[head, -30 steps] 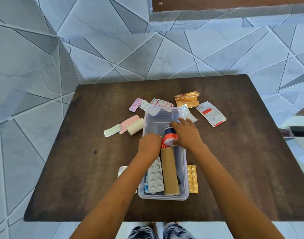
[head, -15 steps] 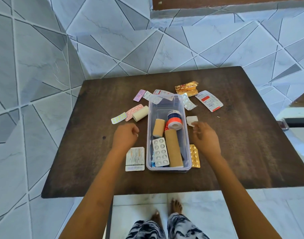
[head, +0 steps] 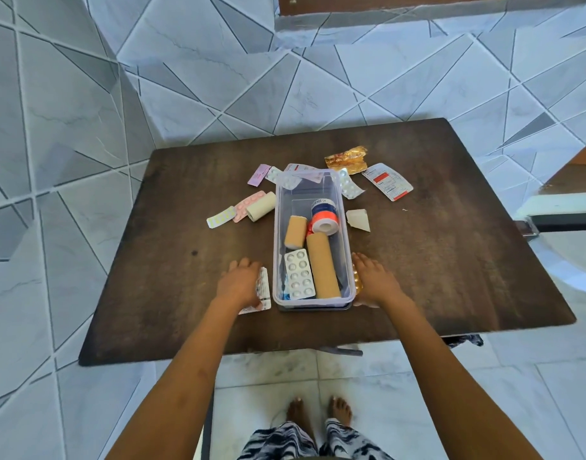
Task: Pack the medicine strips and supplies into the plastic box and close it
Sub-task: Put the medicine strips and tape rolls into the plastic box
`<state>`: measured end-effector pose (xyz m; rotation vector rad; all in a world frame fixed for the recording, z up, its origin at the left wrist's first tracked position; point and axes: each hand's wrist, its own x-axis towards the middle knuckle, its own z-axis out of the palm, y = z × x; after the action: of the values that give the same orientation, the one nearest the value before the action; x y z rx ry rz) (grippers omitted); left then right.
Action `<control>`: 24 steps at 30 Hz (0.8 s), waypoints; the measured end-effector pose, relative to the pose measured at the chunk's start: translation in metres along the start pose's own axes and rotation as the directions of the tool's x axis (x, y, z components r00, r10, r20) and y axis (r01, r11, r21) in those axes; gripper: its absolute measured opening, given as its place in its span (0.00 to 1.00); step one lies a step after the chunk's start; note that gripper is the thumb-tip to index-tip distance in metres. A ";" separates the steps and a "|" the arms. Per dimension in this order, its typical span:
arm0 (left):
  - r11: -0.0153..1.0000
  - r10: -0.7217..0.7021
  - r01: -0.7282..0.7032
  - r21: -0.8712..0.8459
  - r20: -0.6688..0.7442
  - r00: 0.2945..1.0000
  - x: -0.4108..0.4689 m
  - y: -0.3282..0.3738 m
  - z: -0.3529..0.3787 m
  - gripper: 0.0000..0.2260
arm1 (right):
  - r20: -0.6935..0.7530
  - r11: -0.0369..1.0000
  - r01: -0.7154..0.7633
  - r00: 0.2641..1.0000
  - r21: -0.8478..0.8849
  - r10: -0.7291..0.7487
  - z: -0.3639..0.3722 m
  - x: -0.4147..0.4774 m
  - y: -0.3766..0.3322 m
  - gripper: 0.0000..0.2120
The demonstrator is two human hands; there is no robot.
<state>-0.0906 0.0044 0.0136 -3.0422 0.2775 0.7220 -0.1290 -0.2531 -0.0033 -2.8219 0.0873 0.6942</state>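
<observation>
Lower centre: left hand [head: 240,281] lies palm-down, fingers loosely straight, on a white strip [head: 264,288], right hand [head: 375,281] likewise on a gold strip [head: 358,283], flanking the open-topped plastic box [head: 313,302] mid-frame on the table [head: 178,267], holding bandage rolls [head: 322,267], a blister strip [head: 298,273] and tape roll [head: 324,218]; loose strips [head: 388,180] lie above centre.

Clear plastic box [head: 313,305] is set mid-table [head: 451,260], toward the near edge. Contained: long tan bandage roll [head: 322,267], short tan bandage roll [head: 295,231], red-and-white tape roll [head: 324,217], white blister strip [head: 299,273]. Left hand [head: 238,283] is laid on a white strip [head: 264,290] beside the box's left wall; right hand [head: 376,280] is laid on a gold strip [head: 358,282] beside the right wall.
</observation>
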 end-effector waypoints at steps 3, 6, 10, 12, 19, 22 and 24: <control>0.992 -0.080 0.072 -0.102 -0.081 0.994 0.003 -0.005 -0.004 0.18 | -0.066 0.990 -0.076 0.995 -0.115 0.069 -0.008 -0.003 0.002 0.47; 0.929 -0.115 0.105 -0.356 -0.007 0.993 0.002 -0.016 -0.023 0.08 | -0.099 0.993 -0.117 0.989 -0.032 0.113 -0.018 -0.006 0.008 0.32; 0.913 -0.069 0.051 -0.404 -0.030 0.997 -0.004 -0.026 -0.069 0.07 | -0.192 0.984 -0.102 0.973 0.149 0.130 -0.052 -0.015 0.009 0.11; 0.911 -0.051 0.010 -0.412 -0.091 0.995 -0.009 -0.022 -0.095 0.07 | -0.275 0.979 -0.063 0.954 0.195 0.116 -0.076 -0.019 0.005 0.12; 0.879 0.147 -0.213 -0.427 -0.184 0.972 -0.007 0.035 -0.116 0.08 | -0.249 0.945 0.235 0.952 0.228 -0.177 -0.111 -0.013 -0.036 0.17; 0.892 0.194 -0.229 -0.390 -0.128 0.973 0.006 0.058 -0.097 0.09 | -0.160 0.959 0.230 0.966 0.163 -0.204 -0.091 -0.004 -0.048 0.18; 0.896 0.221 -0.248 -0.367 -0.116 0.968 0.013 0.067 -0.087 0.10 | -0.155 0.971 0.216 0.968 0.103 -0.199 -0.079 -0.001 -0.051 0.16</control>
<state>-0.0521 -0.0671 0.0884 -3.4496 0.5808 0.7562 -0.0889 -0.2223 0.0755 -2.7111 -0.1373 0.4245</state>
